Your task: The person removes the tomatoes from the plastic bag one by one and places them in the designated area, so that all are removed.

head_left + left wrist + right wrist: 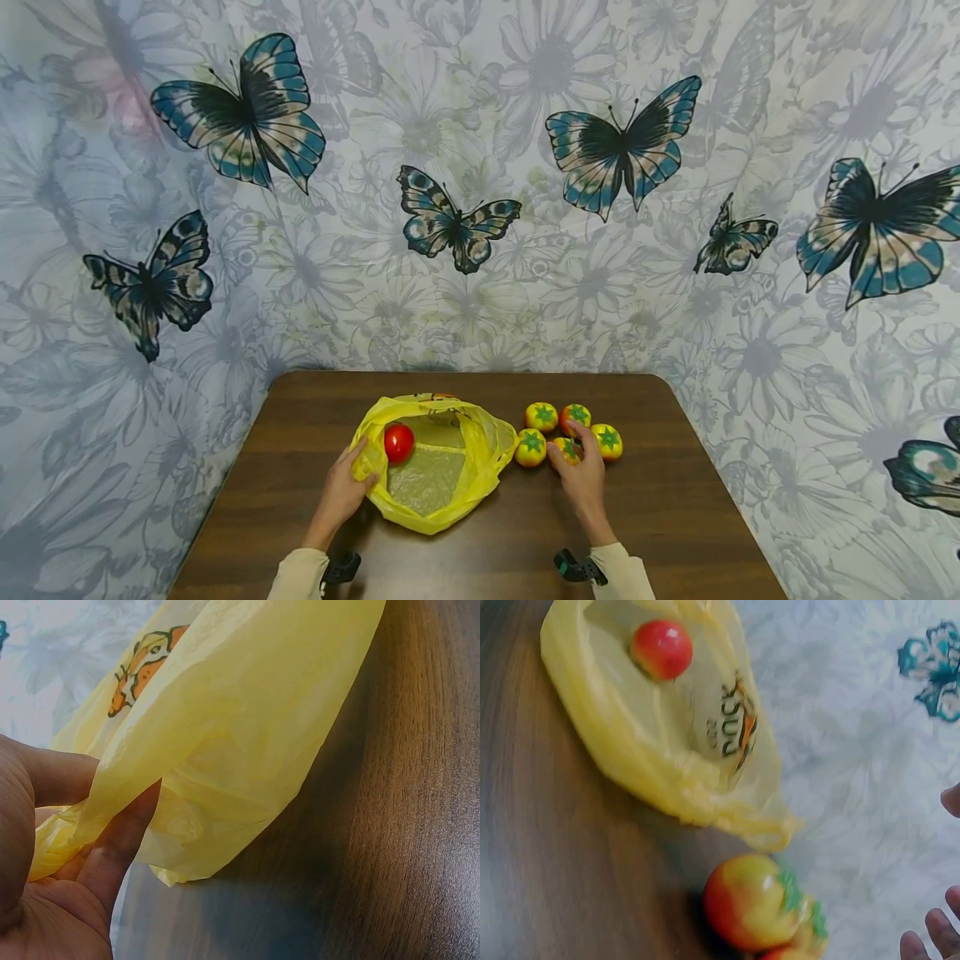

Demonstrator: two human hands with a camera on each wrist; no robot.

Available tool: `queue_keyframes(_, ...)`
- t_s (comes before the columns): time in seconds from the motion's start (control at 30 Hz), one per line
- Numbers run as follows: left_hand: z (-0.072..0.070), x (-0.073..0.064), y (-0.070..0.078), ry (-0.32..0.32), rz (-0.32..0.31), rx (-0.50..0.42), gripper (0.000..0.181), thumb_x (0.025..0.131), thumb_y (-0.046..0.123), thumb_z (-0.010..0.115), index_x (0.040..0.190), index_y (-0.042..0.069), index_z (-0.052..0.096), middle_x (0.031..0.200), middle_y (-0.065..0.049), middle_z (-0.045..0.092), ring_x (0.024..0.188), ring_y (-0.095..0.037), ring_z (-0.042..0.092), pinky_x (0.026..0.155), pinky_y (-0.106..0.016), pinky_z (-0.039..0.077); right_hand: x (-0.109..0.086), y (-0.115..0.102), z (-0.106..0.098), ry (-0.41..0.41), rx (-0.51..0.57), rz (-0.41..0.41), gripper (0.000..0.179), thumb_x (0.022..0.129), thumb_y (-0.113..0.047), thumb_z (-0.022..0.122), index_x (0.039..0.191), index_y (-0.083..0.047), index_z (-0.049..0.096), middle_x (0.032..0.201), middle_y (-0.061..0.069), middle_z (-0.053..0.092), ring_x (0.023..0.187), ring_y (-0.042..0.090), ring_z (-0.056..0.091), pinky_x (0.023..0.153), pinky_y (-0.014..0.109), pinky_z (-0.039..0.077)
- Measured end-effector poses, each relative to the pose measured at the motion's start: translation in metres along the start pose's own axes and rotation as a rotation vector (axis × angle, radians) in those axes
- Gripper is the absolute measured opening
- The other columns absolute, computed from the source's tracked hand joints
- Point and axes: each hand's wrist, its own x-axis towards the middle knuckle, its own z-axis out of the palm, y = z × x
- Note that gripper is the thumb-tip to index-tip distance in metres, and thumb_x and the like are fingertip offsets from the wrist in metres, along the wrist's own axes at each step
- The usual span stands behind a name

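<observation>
A yellow plastic bag [468, 504] lies with its mouth wide open on the table. My left hand [347, 483] pinches the bag's left rim between thumb and fingers, as the left wrist view also shows. Inside the bag, near that hand, sits a round red fruit [399, 442]. My right hand [583, 479] is over a group of yellow-and-red fruits with green leafy tops, its thumb and fingers spread about the nearest fruit [566, 451], which they partly hide. Around it are other such fruits, including one beside the bag [531, 447] and one at the far right [607, 442].
The brown wooden table [675, 533] stands against a wall [480, 317] with flower and butterfly prints. Two more fruits, a back-left one [541, 417] and a red-sided one [576, 417], sit behind the nearest fruit. Each wrist wears a dark band.
</observation>
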Motion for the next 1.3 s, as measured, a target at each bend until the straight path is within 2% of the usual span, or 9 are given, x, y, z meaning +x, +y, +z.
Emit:
queue_keyframes(0.17, -0.001, 0.001, 0.0, 0.005, 0.013, -0.001, 0.073, 0.084, 0.0, 0.069, 0.15, 0.002, 0.038, 0.154, -0.028, 0.033, 0.139, -0.049, 0.035, 0.113, -0.061, 0.03, -0.007, -0.033, 0.001, -0.06, 0.048, -0.059, 0.048, 0.083, -0.002, 0.074, 0.127, 0.005, 0.058, 0.13, 0.021, 0.059, 0.12, 0.037, 0.053, 0.089, 0.001, 0.039)
queue_keyframes(0.23, -0.002, 0.0, 0.001, 0.005, 0.016, -0.001, 0.073, 0.084, 0.001, 0.069, 0.15, 0.002, 0.038, 0.154, -0.028, 0.033, 0.139, -0.049, 0.035, 0.113, -0.061, 0.031, -0.009, -0.038, 0.005, -0.079, 0.061, -0.066, 0.049, 0.082, -0.001, 0.074, 0.127, 0.005, 0.058, 0.128, 0.021, 0.06, 0.117, 0.035, 0.055, 0.089, 0.003, 0.041)
queue_keyframes(0.37, -0.003, -0.002, 0.002, 0.01, 0.028, 0.009, 0.073, 0.083, 0.001, 0.069, 0.149, 0.001, 0.038, 0.153, -0.03, 0.033, 0.139, -0.05, 0.035, 0.112, -0.062, 0.031, -0.012, -0.042, 0.013, -0.115, 0.11, -0.036, 0.05, 0.082, -0.001, 0.075, 0.128, 0.004, 0.057, 0.126, 0.018, 0.061, 0.115, 0.021, 0.056, 0.091, 0.007, 0.043)
queue_keyframes(0.43, -0.003, -0.002, 0.003, 0.018, 0.034, 0.013, 0.073, 0.083, 0.001, 0.07, 0.149, 0.001, 0.039, 0.152, -0.031, 0.033, 0.139, -0.051, 0.034, 0.113, -0.062, 0.031, -0.014, -0.044, 0.017, -0.14, 0.143, -0.011, 0.051, 0.082, -0.002, 0.075, 0.13, 0.004, 0.056, 0.128, 0.017, 0.06, 0.118, 0.022, 0.055, 0.093, 0.009, 0.044)
queue_keyframes(0.53, -0.003, -0.002, 0.003, 0.032, 0.036, 0.012, 0.073, 0.082, 0.001, 0.07, 0.148, 0.001, 0.041, 0.152, -0.033, 0.033, 0.139, -0.052, 0.032, 0.112, -0.063, 0.029, -0.017, -0.049, 0.025, -0.178, 0.178, 0.006, 0.052, 0.083, -0.003, 0.074, 0.131, 0.004, 0.055, 0.132, 0.018, 0.057, 0.125, 0.03, 0.053, 0.1, 0.021, 0.047)
queue_keyframes(0.6, -0.003, -0.002, 0.003, 0.033, 0.028, 0.011, 0.072, 0.082, 0.001, 0.07, 0.148, 0.001, 0.041, 0.152, -0.034, 0.033, 0.139, -0.053, 0.031, 0.112, -0.064, 0.029, -0.02, -0.051, 0.03, -0.197, 0.19, -0.002, 0.052, 0.083, -0.003, 0.074, 0.131, 0.005, 0.055, 0.134, 0.02, 0.056, 0.127, 0.035, 0.051, 0.104, 0.036, 0.048)
queue_keyframes(0.73, -0.003, -0.001, 0.004, 0.022, 0.004, 0.002, 0.073, 0.083, 0.002, 0.07, 0.149, 0.003, 0.039, 0.154, -0.032, 0.031, 0.14, -0.051, 0.031, 0.113, -0.064, 0.028, -0.025, -0.054, 0.04, -0.22, 0.188, -0.013, 0.051, 0.083, -0.003, 0.075, 0.13, 0.0, 0.057, 0.134, 0.02, 0.056, 0.127, 0.037, 0.051, 0.105, 0.057, 0.044)
queue_keyframes(1.0, -0.004, -0.001, 0.005, 0.013, 0.0, 0.003, 0.073, 0.083, 0.002, 0.069, 0.15, 0.003, 0.039, 0.154, -0.031, 0.031, 0.141, -0.051, 0.031, 0.114, -0.063, 0.027, -0.036, -0.054, 0.06, -0.295, 0.16, -0.022, 0.051, 0.083, -0.006, 0.075, 0.13, -0.001, 0.057, 0.135, 0.022, 0.056, 0.125, 0.038, 0.052, 0.102, 0.055, 0.046)
queue_keyframes(1.3, -0.003, -0.001, 0.006, 0.02, 0.019, -0.015, 0.074, 0.083, 0.002, 0.07, 0.15, 0.003, 0.039, 0.154, -0.029, 0.033, 0.14, -0.05, 0.034, 0.113, -0.062, 0.03, -0.043, -0.058, 0.079, -0.409, 0.17, -0.016, 0.049, 0.086, -0.008, 0.073, 0.131, -0.002, 0.056, 0.137, 0.023, 0.054, 0.127, 0.041, 0.051, 0.102, 0.063, 0.042)
